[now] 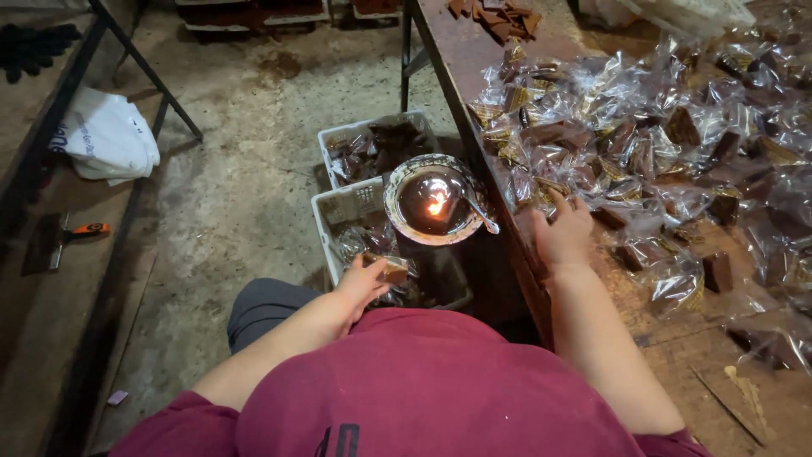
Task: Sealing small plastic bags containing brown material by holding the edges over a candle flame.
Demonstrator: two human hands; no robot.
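Worn brown wood forms the counter (660, 355), heaped with countless clear-wrapped brown pieces (643, 135); the floor is rough concrete. Two white crates (334, 211) sit below its left edge beside one flame bowl (433, 201). Left hand (362, 283) grips one wrapped piece (389, 269); right hand (562, 237) rests loose-fingered on the heap.

A worn wooden table (457, 51) runs along the right, its top heaped with clear wrapped sweets (643, 144), with a small pile of bare brown pieces (499, 19) at its far end. The concrete floor (245, 169) carries two white plastic crates (338, 211) just beside the table's edge, and a small scrap (117, 397) near the bottom left. At the left a low dark shelf (51, 254) holds a white bag (110, 140) and what may be an orange-handled scraper (63, 239).
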